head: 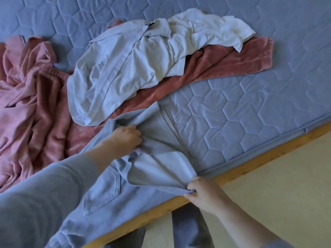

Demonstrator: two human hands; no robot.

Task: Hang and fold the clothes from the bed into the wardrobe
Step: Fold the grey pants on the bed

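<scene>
**Clerk:** Item in hand?

**Checker:** One grey garment (161, 169) with ribbed edges, partly bunched. It lies at the near edge of the bed (232, 122), on top of a pair of jeans (100, 192). The jeans show a back pocket and run off over the wooden frame (268, 153).

**Clerk:** Position relative to the hands?

**Checker:** Between them. Its stretched edge runs on a diagonal from the left hand (126, 138), further in on the mattress, down to the right hand (204, 194) at the bed's edge above the frame. More of the cloth lies beyond the left hand, toward the heap. Neither hand has to reach, as both are on the garment.

**Clerk:** Left hand, state?

**Checker:** Fingers curled, gripping a bunched fold beside a ribbed band.

**Clerk:** Right hand?

**Checker:** Thumb and fingertips pinch the end of a ribbed band. The cloth is drawn fairly taut between the two hands.

**Clerk:** Judgement on the coming move?

**Checker:** Probably a lift or a spread along that diagonal, ready for folding. The jeans underneath may drag along.

**Clerk:** Other stock?

**Checker:** White and pale shirts (125, 65), heaped over a rust-pink cloth (223, 63). Pink garments (26, 104), crumpled, to the left. Wardrobe not in view.
</scene>
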